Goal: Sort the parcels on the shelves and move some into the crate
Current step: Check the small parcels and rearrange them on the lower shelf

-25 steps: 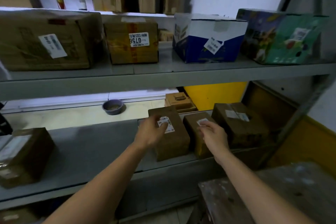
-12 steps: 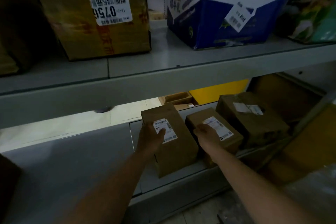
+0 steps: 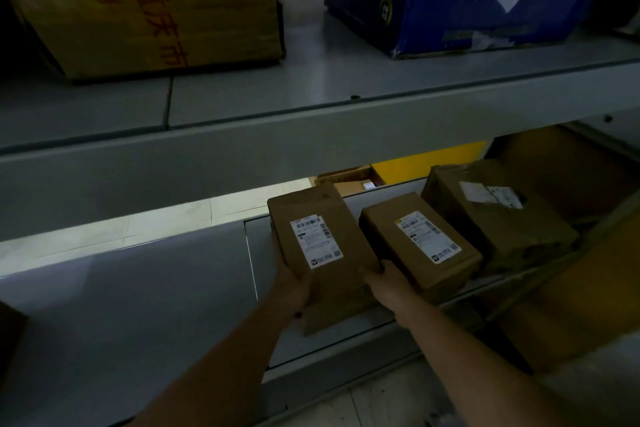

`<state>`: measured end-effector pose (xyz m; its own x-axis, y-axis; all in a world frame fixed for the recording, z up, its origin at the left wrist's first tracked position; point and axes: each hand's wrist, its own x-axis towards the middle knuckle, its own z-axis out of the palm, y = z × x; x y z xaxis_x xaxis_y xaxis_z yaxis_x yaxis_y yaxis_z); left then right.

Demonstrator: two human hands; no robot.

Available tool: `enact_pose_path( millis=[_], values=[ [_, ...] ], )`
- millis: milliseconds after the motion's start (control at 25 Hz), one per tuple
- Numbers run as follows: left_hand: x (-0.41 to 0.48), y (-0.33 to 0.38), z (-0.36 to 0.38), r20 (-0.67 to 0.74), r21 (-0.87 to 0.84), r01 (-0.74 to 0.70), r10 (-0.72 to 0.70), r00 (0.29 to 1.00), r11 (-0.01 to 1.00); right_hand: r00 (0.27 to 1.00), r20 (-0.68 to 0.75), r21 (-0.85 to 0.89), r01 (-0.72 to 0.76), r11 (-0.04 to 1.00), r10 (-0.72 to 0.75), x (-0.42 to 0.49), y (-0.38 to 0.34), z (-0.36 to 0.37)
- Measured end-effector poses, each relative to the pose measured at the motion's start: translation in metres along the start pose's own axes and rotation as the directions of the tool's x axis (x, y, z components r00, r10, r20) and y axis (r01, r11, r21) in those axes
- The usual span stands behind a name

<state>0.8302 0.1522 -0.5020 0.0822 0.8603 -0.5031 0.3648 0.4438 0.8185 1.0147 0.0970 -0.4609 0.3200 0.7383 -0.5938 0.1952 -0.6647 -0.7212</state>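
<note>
head view: the left hand (image 3: 291, 288) grips the near left edge of the tall brown parcel (image 3: 332, 204), thumb on its front face, the other fingers out of sight behind its side. the parcel leans back with its label facing up, its base on the lower shelf (image 3: 138, 305), a hold that looks meant for reading the label or lifting the parcel out. the right hand (image 3: 388, 284) sits in the dark gap between this parcel and the second brown parcel (image 3: 388, 229) just beside it, touching the second one's near corner. its fingers are hidden, so i cannot tell which parcel it holds or whether it is closed at all. a third parcel (image 3: 502, 232) lies further right, close against the second. all three sit in a row near the shelf's front edge, within easy reach for sorting. no crate is in view

writing: each of the two nearer parcels has a white shipping label with a barcode on top and a small square logo at the bottom, but the print is too small to read. the third parcel's label is crumpled and unreadable. on the upper shelf (image 3: 311, 135) a yellow carton (image 3: 104, 21) shows red chinese characters, 庆市 among them, and a barcode label cut off by the frame. the blue carton (image 3: 433, 10) carries a tilted barcode label, also unreadable
</note>
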Motion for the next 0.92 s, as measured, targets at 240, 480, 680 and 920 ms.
enact_pose_path(
  millis=[240,480,680,920],
  values=[
    [-0.015,0.007,-0.005,-0.052,-0.036,-0.081,0.079,0.996,0.996,0.998,-0.024,0.118,0.061,0.991,-0.058,-0.006,0.000,-0.005],
    [-0.064,0.031,-0.025,-0.226,-0.060,-0.178,0.160,0.961,0.982,0.973,-0.098,0.212,0.228,0.950,-0.211,-0.046,-0.017,-0.009],
    [-0.123,0.047,-0.037,-0.263,-0.163,-0.164,0.118,0.958,0.973,0.970,-0.103,0.297,0.242,0.924,-0.221,-0.091,-0.035,-0.031],
    [-0.201,0.057,-0.046,-0.325,-0.124,-0.298,0.244,0.913,0.947,0.986,-0.064,0.420,0.166,0.892,-0.153,-0.144,-0.026,-0.066]
  ],
)
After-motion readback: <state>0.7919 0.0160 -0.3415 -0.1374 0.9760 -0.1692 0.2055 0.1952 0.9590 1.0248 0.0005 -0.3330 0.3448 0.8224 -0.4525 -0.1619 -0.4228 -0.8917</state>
